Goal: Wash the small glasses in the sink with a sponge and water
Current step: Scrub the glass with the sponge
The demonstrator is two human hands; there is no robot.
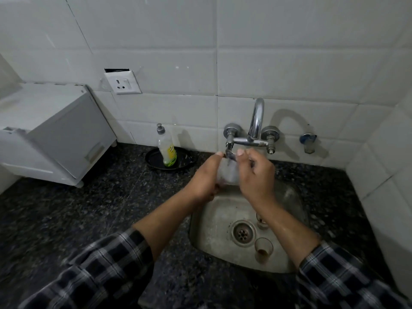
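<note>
I hold a small clear glass point(227, 173) tilted over the back of the steel sink point(207, 221), just below the tap point(256, 121). My left hand point(206, 178) grips the glass from the left. My right hand point(256, 175) curls against its right side, thumb and fingers pinching a dark sponge piece point(230, 156) at the glass's mouth; most of the sponge is hidden. Two more small glasses stand in the basin: one with brown dregs point(263, 247) right of the drain point(243, 233), another point(260, 221) partly behind my right forearm. No water stream is visible.
A dish-soap bottle point(167, 150) stands on a black pan point(153, 162) on the dark granite counter point(89, 208) left of the sink. A white appliance point(55, 132) fills the far left. A wall socket point(123, 82) and a small valve point(308, 141) sit on the tiled wall.
</note>
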